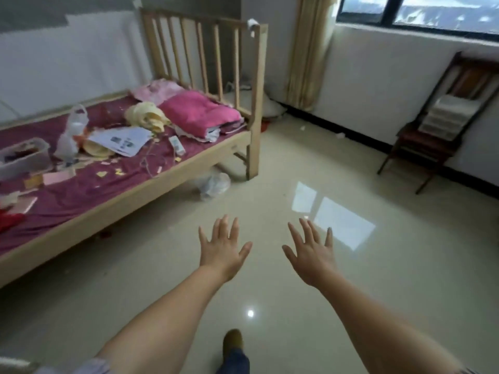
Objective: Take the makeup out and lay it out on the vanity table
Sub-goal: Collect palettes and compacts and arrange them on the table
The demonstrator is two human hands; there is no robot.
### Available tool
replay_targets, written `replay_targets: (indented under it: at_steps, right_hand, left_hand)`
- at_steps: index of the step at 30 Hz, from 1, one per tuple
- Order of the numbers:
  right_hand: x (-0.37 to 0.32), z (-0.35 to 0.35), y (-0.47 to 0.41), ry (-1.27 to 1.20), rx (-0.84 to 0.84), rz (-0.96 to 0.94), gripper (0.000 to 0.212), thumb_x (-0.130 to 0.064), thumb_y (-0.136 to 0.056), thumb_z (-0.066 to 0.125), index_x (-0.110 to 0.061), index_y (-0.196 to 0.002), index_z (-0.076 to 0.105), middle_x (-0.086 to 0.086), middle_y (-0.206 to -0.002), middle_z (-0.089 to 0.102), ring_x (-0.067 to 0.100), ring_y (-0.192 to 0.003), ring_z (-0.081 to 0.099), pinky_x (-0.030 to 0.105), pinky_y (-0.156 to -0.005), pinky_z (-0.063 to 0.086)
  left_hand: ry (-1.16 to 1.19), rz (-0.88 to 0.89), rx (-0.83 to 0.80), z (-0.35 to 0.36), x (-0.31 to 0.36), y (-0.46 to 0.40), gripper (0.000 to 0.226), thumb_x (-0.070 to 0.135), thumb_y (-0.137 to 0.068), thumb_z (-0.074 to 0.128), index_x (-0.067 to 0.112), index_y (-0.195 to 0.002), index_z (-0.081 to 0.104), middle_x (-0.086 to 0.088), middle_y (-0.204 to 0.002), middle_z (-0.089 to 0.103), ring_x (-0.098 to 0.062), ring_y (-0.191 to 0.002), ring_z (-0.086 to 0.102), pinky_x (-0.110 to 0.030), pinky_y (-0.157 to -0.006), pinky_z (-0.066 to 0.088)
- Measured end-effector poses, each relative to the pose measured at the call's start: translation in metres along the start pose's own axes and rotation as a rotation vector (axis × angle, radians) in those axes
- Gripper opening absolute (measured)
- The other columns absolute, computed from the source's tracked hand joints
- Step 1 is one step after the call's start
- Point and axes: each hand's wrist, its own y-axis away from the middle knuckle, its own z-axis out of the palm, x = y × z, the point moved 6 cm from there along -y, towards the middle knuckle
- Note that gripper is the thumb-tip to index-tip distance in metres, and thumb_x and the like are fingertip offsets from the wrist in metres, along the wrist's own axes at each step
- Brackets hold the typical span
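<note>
at nine o'clock a clear plastic bin [23, 155] sits on a wooden bed [151, 182] covered with a purple sheet [81, 184]; what the bin holds is too blurred to name, and no makeup or vanity table can be made out anywhere. toward ten o'clock the sheet carries a clear plastic bag [71, 133], loose white papers [121, 140] and scattered paper scraps. at eleven o'clock a folded pink blanket [199, 113] lies against the slatted footboard [208, 54]. under the bed's end another plastic bag [214, 183] lies on the glossy tiled floor [297, 306].

just left of centre, near six o'clock, the left hand [221, 251] is stretched forward, palm down, fingers straight and spread, holding nothing. below it, at the bottom edge, a brown shoe [232, 340] rests on the floor. just right of centre the right hand [312, 255] is held the same way, fingers splayed and empty, apart from the left hand.

at one o'clock a beige curtain [310, 49] hangs beside a window [418, 12]. at three o'clock a dark wooden chair [410, 152] stands against the wall with a stack of white trays [445, 117] on its seat.
</note>
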Motion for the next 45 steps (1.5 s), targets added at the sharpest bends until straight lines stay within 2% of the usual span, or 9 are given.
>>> replay_targets:
  at_steps: [3, 8, 13, 16, 19, 23, 34, 42, 45]
  right_hand:
    - [0.063, 0.005, -0.012, -0.017, 0.006, 0.126, 0.088, -0.063, -0.07, -0.02, -0.031, -0.15, -0.005, 0.0, -0.16, -0.008, 0.02, -0.147, -0.008, 0.058, -0.113, -0.01]
    - [0.161, 0.003, -0.068, -0.055, -0.011, 0.306, 0.062, -0.056, -0.096, 0.012, -0.03, -0.15, -0.004, 0.0, -0.159, -0.009, 0.02, -0.147, -0.01, 0.058, -0.114, -0.007]
    - [0.223, -0.014, -0.151, -0.152, 0.001, 0.403, 0.06, -0.053, -0.097, 0.016, -0.031, -0.15, -0.001, -0.001, -0.159, -0.008, 0.019, -0.147, -0.009, 0.057, -0.114, -0.004]
    - [0.267, -0.019, -0.184, -0.21, 0.01, 0.485, 0.062, -0.058, -0.095, 0.011, -0.032, -0.15, 0.0, -0.001, -0.159, -0.007, 0.019, -0.147, -0.008, 0.057, -0.114, -0.002]
    - [0.329, -0.018, -0.193, -0.213, -0.001, 0.581, 0.08, -0.065, -0.077, -0.009, -0.033, -0.15, 0.002, -0.001, -0.159, -0.003, 0.018, -0.147, -0.006, 0.057, -0.114, -0.002]
    - [0.43, -0.014, -0.204, -0.235, -0.034, 0.731, 0.059, -0.054, -0.097, 0.016, -0.032, -0.15, 0.003, 0.0, -0.16, -0.001, 0.019, -0.147, -0.006, 0.056, -0.114, -0.003]
    - [0.719, -0.069, -0.32, -0.14, -0.01, 0.772, 0.058, -0.052, -0.098, 0.018, -0.031, -0.15, 0.003, 0.002, -0.159, -0.001, 0.019, -0.147, -0.006, 0.055, -0.115, -0.003]
    - [0.843, -0.072, -0.441, -0.163, -0.066, 0.757, 0.058, -0.052, -0.098, 0.017, -0.03, -0.151, 0.002, 0.003, -0.16, -0.002, 0.019, -0.147, -0.007, 0.055, -0.115, -0.004]
    - [0.89, -0.073, -0.503, -0.176, -0.067, 0.78, 0.058, -0.052, -0.099, 0.017, -0.03, -0.151, 0.003, 0.003, -0.16, -0.001, 0.019, -0.147, -0.007, 0.055, -0.115, -0.004]
  left_hand:
    - [-0.015, 0.096, -0.025, 0.006, 0.052, -0.048, 0.069, 0.056, -0.095, 0.019, 0.02, -0.15, -0.003, -0.007, -0.157, -0.003, -0.022, -0.145, -0.002, -0.059, -0.113, -0.003]
    - [-0.018, 0.231, -0.035, 0.002, 0.129, -0.146, 0.068, 0.056, -0.095, 0.021, 0.021, -0.149, -0.002, -0.006, -0.157, -0.002, -0.022, -0.145, -0.002, -0.058, -0.112, -0.001]
    - [-0.011, 0.327, -0.099, -0.009, 0.189, -0.255, 0.069, 0.057, -0.095, 0.022, 0.023, -0.149, -0.002, -0.005, -0.158, -0.003, -0.023, -0.145, 0.0, -0.051, -0.113, 0.012]
    - [-0.047, 0.386, -0.103, -0.018, 0.235, -0.318, 0.069, 0.057, -0.095, 0.022, 0.022, -0.15, -0.002, -0.006, -0.158, -0.001, -0.024, -0.145, 0.002, -0.05, -0.112, 0.013]
    - [-0.081, 0.485, -0.137, -0.016, 0.303, -0.359, 0.069, 0.057, -0.095, 0.02, 0.022, -0.15, -0.003, -0.006, -0.158, 0.0, -0.025, -0.144, 0.005, -0.052, -0.113, 0.012]
    - [-0.12, 0.621, -0.152, -0.008, 0.4, -0.41, 0.068, 0.057, -0.095, 0.02, 0.023, -0.15, -0.003, -0.006, -0.158, 0.002, -0.025, -0.144, 0.007, -0.052, -0.112, 0.014]
    - [-0.059, 0.68, -0.107, -0.028, 0.659, -0.592, 0.067, 0.057, -0.096, 0.02, 0.024, -0.15, -0.002, -0.006, -0.158, 0.004, -0.021, -0.145, 0.004, -0.05, -0.114, 0.015]
    - [-0.082, 0.71, -0.136, -0.024, 0.774, -0.732, 0.066, 0.056, -0.096, 0.018, 0.025, -0.15, -0.002, -0.005, -0.158, 0.004, -0.021, -0.145, 0.006, -0.049, -0.115, 0.011]
    - [-0.089, 0.724, -0.11, -0.026, 0.81, -0.805, 0.073, 0.064, -0.089, 0.006, 0.025, -0.15, 0.0, -0.005, -0.158, 0.005, -0.021, -0.144, 0.008, -0.049, -0.114, 0.013]
